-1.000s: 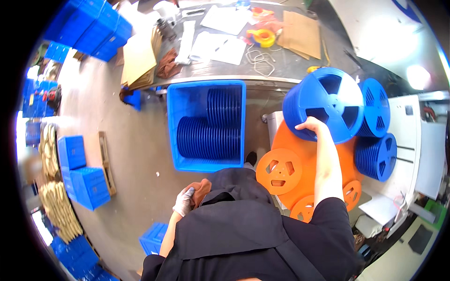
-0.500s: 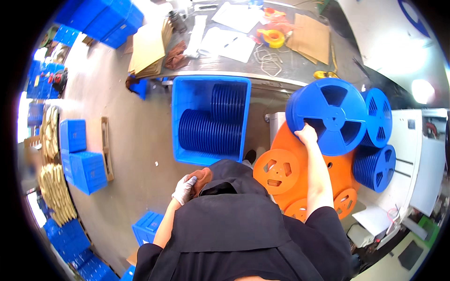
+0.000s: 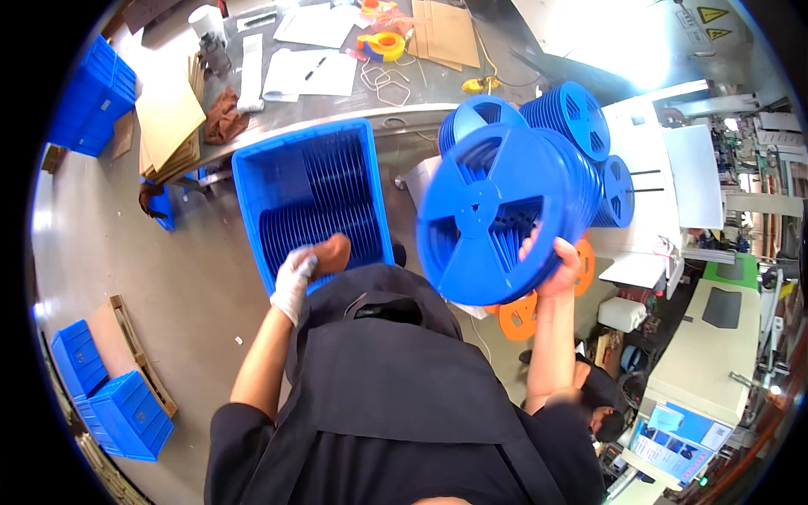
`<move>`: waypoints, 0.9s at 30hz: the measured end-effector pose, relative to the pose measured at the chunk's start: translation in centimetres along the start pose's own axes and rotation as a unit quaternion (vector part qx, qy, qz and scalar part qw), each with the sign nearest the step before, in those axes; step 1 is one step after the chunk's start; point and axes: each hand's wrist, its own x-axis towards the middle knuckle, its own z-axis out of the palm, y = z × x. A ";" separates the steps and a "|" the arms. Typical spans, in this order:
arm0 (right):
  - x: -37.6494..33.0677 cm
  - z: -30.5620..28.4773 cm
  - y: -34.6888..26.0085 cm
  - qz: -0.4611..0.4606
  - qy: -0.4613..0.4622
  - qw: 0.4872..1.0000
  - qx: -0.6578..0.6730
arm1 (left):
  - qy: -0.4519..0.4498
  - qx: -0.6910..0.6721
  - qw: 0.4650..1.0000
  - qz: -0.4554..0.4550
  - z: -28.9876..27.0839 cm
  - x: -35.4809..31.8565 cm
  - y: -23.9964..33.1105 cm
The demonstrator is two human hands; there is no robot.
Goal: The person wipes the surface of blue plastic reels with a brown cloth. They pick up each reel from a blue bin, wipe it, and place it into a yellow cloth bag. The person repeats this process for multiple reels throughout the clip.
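My right hand (image 3: 557, 268), bare, grips the lower right rim of a large blue plastic reel (image 3: 475, 206). The reel has wide cut-outs and is tilted up in front of me. More blue reels show close behind it; I cannot tell whether the hand holds one or several. My left hand (image 3: 295, 282), in a pale glove, is closed on a reddish-brown cloth (image 3: 331, 252). It hovers over the near side of a blue bin (image 3: 238, 202). Inside the bin, dark blue reels (image 3: 341, 181) stand on edge in two rows.
A metal table (image 3: 337, 101) beyond the bin bears papers, yellow tape (image 3: 380, 46), cardboard sheets and a brown rag (image 3: 225, 118). Stacked blue reels (image 3: 576, 122) and orange reels (image 3: 518, 316) stand at right, near machinery. A person (image 3: 599, 391) is at lower right. Blue crates (image 3: 126, 412) sit at left.
The right hand has brought the large blue reel toward me and left, off its earlier place above the orange reels. The left hand with the cloth has moved up to the bin. My view has turned right.
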 end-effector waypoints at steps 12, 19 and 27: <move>-8.9 7.0 14.4 -0.071 -0.372 0.900 0.217 | -0.124 0.320 0.809 0.478 5.1 -5.7 14.9; -11.8 6.3 14.0 -0.064 -0.329 0.922 0.193 | -0.226 0.188 0.867 0.402 10.3 -4.3 8.0; -12.5 3.3 13.5 -0.073 -0.400 0.894 0.191 | -0.212 0.327 0.720 0.575 10.9 -9.6 9.9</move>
